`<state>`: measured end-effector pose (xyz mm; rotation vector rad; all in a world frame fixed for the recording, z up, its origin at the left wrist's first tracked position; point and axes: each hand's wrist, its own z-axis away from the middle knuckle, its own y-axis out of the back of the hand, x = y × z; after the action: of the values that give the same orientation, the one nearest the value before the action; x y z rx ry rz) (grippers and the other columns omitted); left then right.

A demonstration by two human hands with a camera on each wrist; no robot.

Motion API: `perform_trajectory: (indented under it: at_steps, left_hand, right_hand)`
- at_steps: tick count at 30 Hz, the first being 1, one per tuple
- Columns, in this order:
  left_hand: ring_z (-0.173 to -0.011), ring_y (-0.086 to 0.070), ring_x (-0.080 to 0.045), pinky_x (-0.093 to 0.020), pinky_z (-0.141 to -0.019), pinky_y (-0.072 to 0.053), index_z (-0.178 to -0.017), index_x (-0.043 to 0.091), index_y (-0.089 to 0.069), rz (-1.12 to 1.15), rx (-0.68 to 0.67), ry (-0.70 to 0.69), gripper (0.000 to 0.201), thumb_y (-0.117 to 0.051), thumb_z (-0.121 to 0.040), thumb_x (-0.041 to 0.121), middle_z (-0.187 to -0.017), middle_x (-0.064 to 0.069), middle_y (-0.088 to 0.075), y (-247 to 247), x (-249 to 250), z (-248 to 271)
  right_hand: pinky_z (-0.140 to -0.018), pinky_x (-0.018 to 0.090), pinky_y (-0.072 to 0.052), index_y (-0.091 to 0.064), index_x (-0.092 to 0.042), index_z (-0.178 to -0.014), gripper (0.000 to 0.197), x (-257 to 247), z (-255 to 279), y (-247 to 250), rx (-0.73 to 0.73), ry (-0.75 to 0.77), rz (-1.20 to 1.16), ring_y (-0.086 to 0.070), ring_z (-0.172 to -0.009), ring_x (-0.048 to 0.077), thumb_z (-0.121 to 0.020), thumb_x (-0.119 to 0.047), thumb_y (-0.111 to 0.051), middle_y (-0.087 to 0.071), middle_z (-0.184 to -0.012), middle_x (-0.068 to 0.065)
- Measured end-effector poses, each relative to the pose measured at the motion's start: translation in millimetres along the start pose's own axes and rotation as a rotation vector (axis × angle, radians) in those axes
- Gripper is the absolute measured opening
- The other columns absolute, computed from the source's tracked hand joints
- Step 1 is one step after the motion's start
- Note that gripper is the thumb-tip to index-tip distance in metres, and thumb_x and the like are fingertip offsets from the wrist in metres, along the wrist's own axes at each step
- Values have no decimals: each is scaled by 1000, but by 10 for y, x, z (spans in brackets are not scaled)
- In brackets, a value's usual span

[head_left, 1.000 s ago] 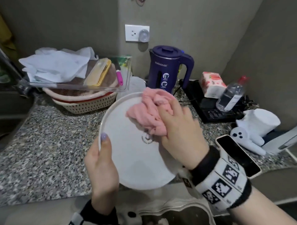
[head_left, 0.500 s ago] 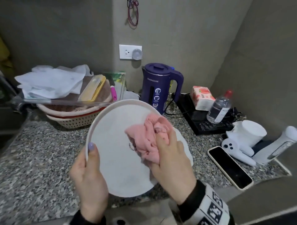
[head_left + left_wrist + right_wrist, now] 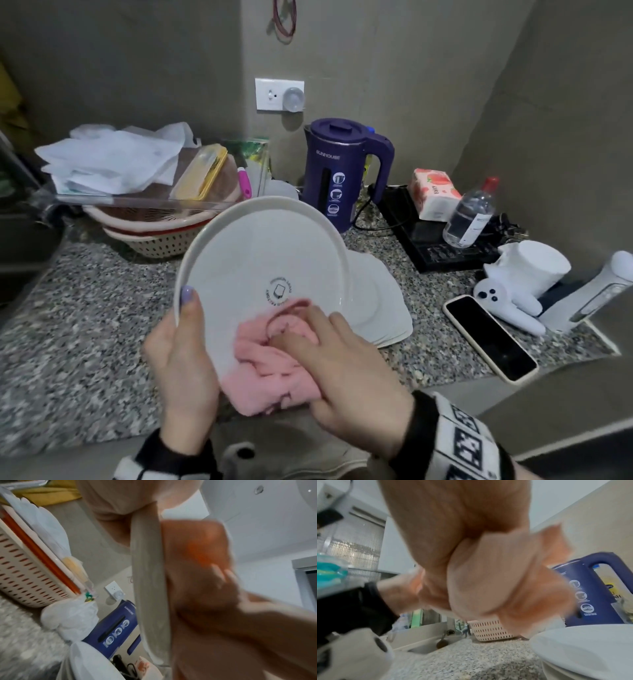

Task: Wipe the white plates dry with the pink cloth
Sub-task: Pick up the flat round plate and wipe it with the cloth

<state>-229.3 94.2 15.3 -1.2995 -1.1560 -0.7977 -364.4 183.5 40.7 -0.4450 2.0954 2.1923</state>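
Note:
A round white plate (image 3: 260,260) is held tilted above the counter, its underside with a round logo facing me. My left hand (image 3: 181,346) grips its left rim, thumb on the face. My right hand (image 3: 342,370) holds the bunched pink cloth (image 3: 270,370) against the plate's lower part. In the left wrist view the plate's edge (image 3: 149,588) runs top to bottom with the blurred pink cloth (image 3: 197,555) beside it. The right wrist view shows the pink cloth (image 3: 522,588) bunched in my fingers. A stack of white plates (image 3: 380,305) lies on the counter behind.
On the granite counter (image 3: 85,308) stand a perforated basket (image 3: 147,236) with a clear tray and white cloths, a blue kettle (image 3: 339,171), a tissue pack (image 3: 435,195), a bottle (image 3: 469,219), a phone (image 3: 489,337) and a white ghost-shaped holder (image 3: 513,284).
My right hand has slid the pink cloth from the plate's upper right down to its lower edge. The logo is now uncovered. My left hand keeps its grip on the rim.

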Motion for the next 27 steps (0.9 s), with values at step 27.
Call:
perform_trajectory:
  at_steps: [27]
  left_hand:
    - [-66,-63,-19,-25,-59,-50,-77,7,-59,-56,-97,453,30,-48,-101,19,-77,-5,-66,-751,-663,95]
  right_hand:
    - [-94,37,-43,-27,-43,-139,66,677,748,-130,-106,-746,-180,-43,-123,26,-79,-43,-54,-29,-135,-3]
